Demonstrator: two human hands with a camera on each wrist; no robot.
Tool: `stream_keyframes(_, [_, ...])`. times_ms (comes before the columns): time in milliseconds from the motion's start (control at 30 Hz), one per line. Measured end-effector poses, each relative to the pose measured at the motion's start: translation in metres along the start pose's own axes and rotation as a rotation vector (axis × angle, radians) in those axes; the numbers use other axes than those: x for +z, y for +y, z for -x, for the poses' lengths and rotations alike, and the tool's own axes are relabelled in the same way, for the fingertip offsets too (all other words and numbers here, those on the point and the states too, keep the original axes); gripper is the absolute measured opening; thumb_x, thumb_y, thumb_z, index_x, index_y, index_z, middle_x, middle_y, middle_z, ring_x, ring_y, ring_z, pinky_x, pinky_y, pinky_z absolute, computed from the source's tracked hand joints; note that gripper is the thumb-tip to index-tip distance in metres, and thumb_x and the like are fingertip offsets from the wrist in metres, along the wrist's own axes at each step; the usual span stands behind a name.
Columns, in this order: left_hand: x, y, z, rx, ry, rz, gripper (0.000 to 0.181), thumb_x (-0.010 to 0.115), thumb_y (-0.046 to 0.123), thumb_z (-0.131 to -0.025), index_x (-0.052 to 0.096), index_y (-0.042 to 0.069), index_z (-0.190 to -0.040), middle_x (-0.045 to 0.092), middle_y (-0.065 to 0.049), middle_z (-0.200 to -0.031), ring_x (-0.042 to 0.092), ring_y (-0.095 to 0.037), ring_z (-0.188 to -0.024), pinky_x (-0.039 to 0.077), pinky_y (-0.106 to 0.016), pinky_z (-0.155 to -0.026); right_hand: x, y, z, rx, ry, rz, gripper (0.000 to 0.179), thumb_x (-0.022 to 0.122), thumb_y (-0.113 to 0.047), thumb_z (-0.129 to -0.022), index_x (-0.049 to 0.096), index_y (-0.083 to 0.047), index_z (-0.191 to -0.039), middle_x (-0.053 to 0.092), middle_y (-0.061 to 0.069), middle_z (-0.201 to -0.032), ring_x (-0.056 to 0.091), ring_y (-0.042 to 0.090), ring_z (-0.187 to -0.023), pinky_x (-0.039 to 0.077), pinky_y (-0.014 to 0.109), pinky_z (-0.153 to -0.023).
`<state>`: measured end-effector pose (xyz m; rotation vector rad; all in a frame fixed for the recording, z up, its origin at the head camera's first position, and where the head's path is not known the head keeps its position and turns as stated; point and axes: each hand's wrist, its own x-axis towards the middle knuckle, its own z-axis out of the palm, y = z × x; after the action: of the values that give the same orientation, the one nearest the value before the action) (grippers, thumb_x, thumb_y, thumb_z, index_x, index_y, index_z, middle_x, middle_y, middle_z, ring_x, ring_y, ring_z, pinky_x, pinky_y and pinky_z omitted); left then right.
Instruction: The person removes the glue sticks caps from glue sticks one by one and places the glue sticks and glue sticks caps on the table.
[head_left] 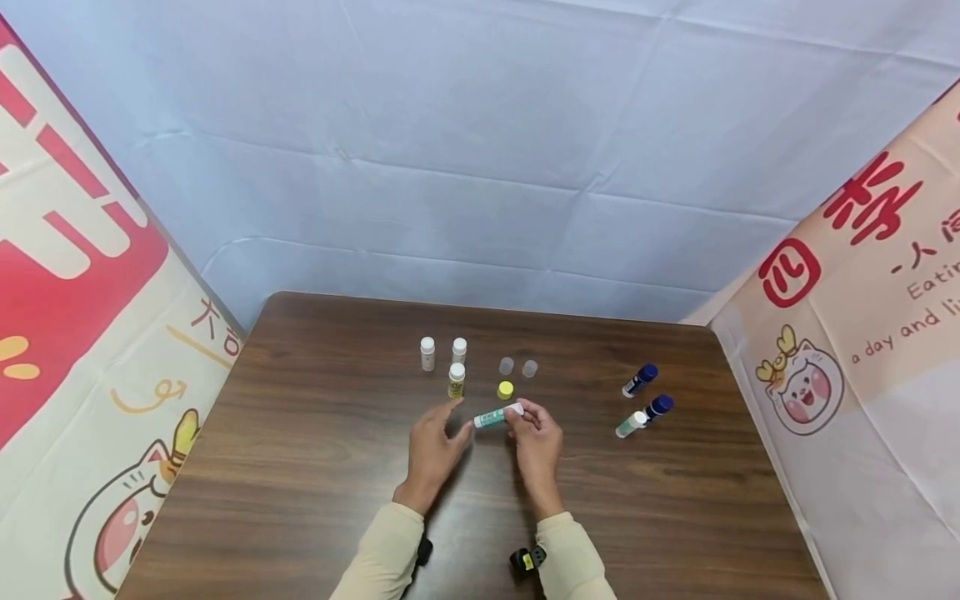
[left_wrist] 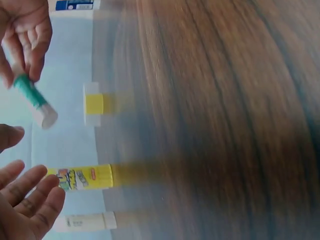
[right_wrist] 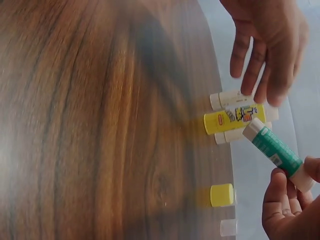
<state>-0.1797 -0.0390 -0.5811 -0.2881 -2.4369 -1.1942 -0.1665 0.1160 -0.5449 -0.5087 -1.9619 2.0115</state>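
Note:
A green-and-white glue stick (head_left: pixel 491 417) is held tilted above the table, pinched near one white end between the thumb and fingers of my right hand (head_left: pixel 537 437). My left hand (head_left: pixel 433 446) is beside its other end, fingers spread and relaxed; the left wrist view shows a gap between the fingers and the stick. Just beyond the left hand stands a yellow glue stick (left_wrist: pixel 85 177) with a white top. Two whitish glue sticks, one at the left (head_left: pixel 427 354) and one behind (head_left: pixel 460 348), stand upright near it.
A yellow cap (head_left: pixel 506 390) and two translucent caps, one (head_left: pixel 507 365) beside the other (head_left: pixel 530 368), sit mid-table. Toward the right stand two blue glue sticks, one farther (head_left: pixel 640 380) and one nearer (head_left: pixel 659 407), with a green white-capped glue stick (head_left: pixel 631 424). Printed cloths border the wooden table (head_left: pixel 315 450).

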Motion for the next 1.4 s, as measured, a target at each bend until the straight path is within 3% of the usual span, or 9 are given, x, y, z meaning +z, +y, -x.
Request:
stream_keyframes(267, [0.007, 0.008, 0.000, 0.099, -0.026, -0.031, 0.034, 0.085, 0.011, -0.073, 0.073, 0.008, -0.105, 0.071, -0.005, -0.101, 0.067, -0.022, -0.093, 0.054, -0.037, -0.080, 0.011, 0.009, 0.000, 0.016, 0.002, 0.007, 0.026, 0.076, 0.000, -0.079, 0.064, 0.013, -0.098, 0.066, 0.014, -0.081, 0.058, 0.006, -0.063, 0.049, 0.017, -0.053])
stream_keyframes(367, [0.010, 0.011, 0.001, 0.133, -0.021, -0.047, 0.035, 0.085, 0.011, -0.072, 0.072, 0.008, -0.104, 0.071, -0.003, -0.100, 0.066, -0.021, -0.091, 0.054, -0.036, -0.077, 0.013, 0.000, 0.004, 0.013, -0.009, 0.023, 0.024, 0.077, 0.001, -0.077, 0.065, 0.013, -0.094, 0.065, 0.012, -0.077, 0.057, 0.006, -0.062, 0.046, 0.014, -0.053])
stream_keyframes(567, [0.014, 0.014, 0.002, 0.174, 0.007, -0.056, 0.032, 0.086, 0.010, -0.070, 0.071, 0.010, -0.099, 0.071, -0.001, -0.094, 0.065, -0.018, -0.086, 0.053, -0.034, -0.073, 0.015, -0.028, 0.017, 0.001, -0.050, 0.048, 0.022, 0.077, 0.001, -0.077, 0.064, 0.015, -0.088, 0.064, 0.016, -0.072, 0.057, 0.008, -0.059, 0.051, 0.017, -0.054])
stream_keyframes(700, [0.014, 0.016, 0.001, 0.191, 0.022, -0.043, 0.031, 0.086, 0.009, -0.069, 0.071, 0.009, -0.096, 0.071, -0.002, -0.091, 0.064, -0.018, -0.082, 0.052, -0.033, -0.070, 0.017, -0.032, 0.019, 0.002, -0.041, 0.056, 0.021, 0.077, 0.001, -0.077, 0.064, 0.014, -0.086, 0.064, 0.019, -0.073, 0.056, 0.007, -0.058, 0.049, 0.016, -0.053])
stream_keyframes(1033, [0.013, 0.011, 0.004, 0.167, 0.026, -0.056, 0.027, 0.086, 0.012, -0.068, 0.074, 0.008, -0.092, 0.072, -0.002, -0.083, 0.064, -0.017, -0.071, 0.050, -0.033, -0.062, 0.017, -0.029, 0.019, -0.010, -0.056, 0.079, 0.021, 0.075, 0.004, -0.077, 0.066, 0.016, -0.092, 0.066, 0.025, -0.081, 0.058, 0.008, -0.063, 0.047, 0.014, -0.056])
stream_keyframes(1267, [0.010, 0.002, 0.007, 0.032, -0.002, -0.075, 0.029, 0.085, 0.013, -0.070, 0.074, 0.008, -0.096, 0.073, -0.007, -0.088, 0.068, -0.025, -0.078, 0.054, -0.040, -0.068, 0.011, -0.034, 0.014, -0.050, -0.060, 0.065, 0.025, 0.071, 0.005, -0.081, 0.066, 0.015, -0.103, 0.066, 0.028, -0.088, 0.058, 0.011, -0.068, 0.046, 0.013, -0.059])
stream_keyframes(1400, [0.008, -0.002, 0.004, -0.014, 0.013, -0.042, 0.027, 0.085, 0.010, -0.071, 0.071, 0.009, -0.094, 0.072, -0.008, -0.086, 0.069, -0.024, -0.076, 0.055, -0.040, -0.065, 0.007, -0.024, 0.008, -0.079, -0.053, 0.059, 0.027, 0.071, 0.005, -0.082, 0.065, 0.016, -0.106, 0.066, 0.028, -0.089, 0.058, 0.009, -0.068, 0.046, 0.012, -0.059])
